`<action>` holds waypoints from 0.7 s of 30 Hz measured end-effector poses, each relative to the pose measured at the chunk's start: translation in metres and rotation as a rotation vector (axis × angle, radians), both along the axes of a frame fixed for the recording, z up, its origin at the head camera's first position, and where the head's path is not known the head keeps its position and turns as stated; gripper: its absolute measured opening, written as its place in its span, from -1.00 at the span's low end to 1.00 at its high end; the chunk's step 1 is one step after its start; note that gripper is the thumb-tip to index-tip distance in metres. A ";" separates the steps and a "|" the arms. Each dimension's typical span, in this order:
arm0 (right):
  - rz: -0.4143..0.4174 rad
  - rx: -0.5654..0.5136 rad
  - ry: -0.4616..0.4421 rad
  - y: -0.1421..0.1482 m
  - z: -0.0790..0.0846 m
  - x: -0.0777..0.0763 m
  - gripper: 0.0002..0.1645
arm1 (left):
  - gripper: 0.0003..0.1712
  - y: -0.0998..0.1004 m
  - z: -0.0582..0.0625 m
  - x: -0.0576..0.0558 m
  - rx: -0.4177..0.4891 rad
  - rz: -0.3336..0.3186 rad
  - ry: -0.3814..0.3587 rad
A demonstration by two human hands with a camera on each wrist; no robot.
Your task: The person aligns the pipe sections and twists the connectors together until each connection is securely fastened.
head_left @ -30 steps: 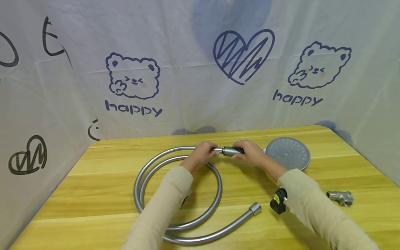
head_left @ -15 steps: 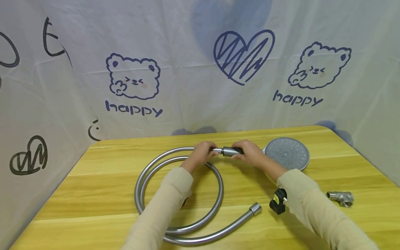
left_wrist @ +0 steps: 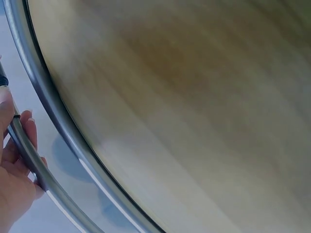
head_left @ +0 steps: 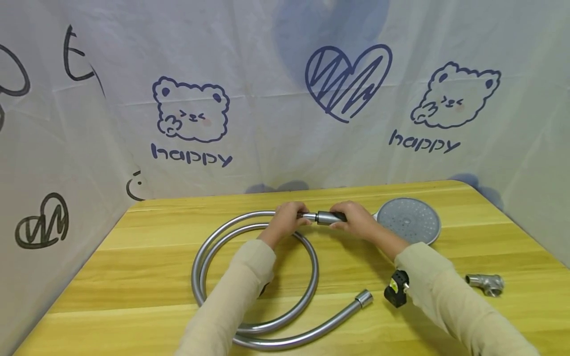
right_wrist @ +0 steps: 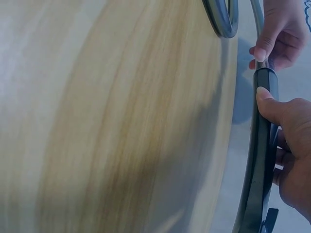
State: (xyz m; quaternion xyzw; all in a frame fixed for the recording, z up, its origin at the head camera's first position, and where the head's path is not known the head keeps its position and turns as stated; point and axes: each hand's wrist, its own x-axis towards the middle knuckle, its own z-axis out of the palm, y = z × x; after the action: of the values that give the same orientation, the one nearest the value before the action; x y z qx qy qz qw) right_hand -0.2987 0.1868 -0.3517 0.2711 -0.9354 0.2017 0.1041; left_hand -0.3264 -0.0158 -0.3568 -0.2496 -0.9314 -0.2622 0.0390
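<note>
A grey metallic shower hose (head_left: 315,267) lies in loops at the middle of the table. My left hand (head_left: 287,220) pinches its upper end with thumb and fingers, close against the base of a shower head's handle. The handle (right_wrist: 262,145), dark along one side, is gripped by my right hand (head_left: 355,219), with the thumb along it in the right wrist view. To the right of that hand shows the round grey spray face (head_left: 407,221) of the shower head. Hose end and handle meet in line between the hands; how far they are joined cannot be told.
The hose's other end, with a chrome nut (head_left: 364,297), lies near the front of the wooden table (head_left: 133,277). A metal tee fitting (head_left: 486,284) rests at the right. A white cloth with drawings (head_left: 267,123) hangs behind the table.
The hands keep their hold on hose and handle in nearly the same place. The left fingers shift very slightly on the hose end.
</note>
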 end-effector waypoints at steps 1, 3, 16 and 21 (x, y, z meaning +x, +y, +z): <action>-0.002 0.001 -0.002 0.000 0.000 0.000 -0.67 | -0.76 0.000 0.000 0.000 0.001 0.003 0.001; -0.004 0.005 -0.003 0.000 0.000 0.000 -0.67 | -0.77 0.001 0.001 0.001 0.002 0.009 0.009; 0.000 0.011 -0.003 0.000 0.001 0.001 -0.70 | -0.74 0.002 -0.003 0.000 0.025 0.008 0.040; -0.009 -0.001 -0.016 0.001 0.000 0.001 -0.70 | -0.55 0.000 -0.004 -0.003 0.063 -0.057 -0.008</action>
State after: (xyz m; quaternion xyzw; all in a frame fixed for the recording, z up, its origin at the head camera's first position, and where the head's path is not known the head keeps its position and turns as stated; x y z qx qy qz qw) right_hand -0.2982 0.1878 -0.3512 0.2654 -0.9373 0.2039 0.0975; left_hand -0.3290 -0.0162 -0.3611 -0.2738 -0.9152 -0.2936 0.0356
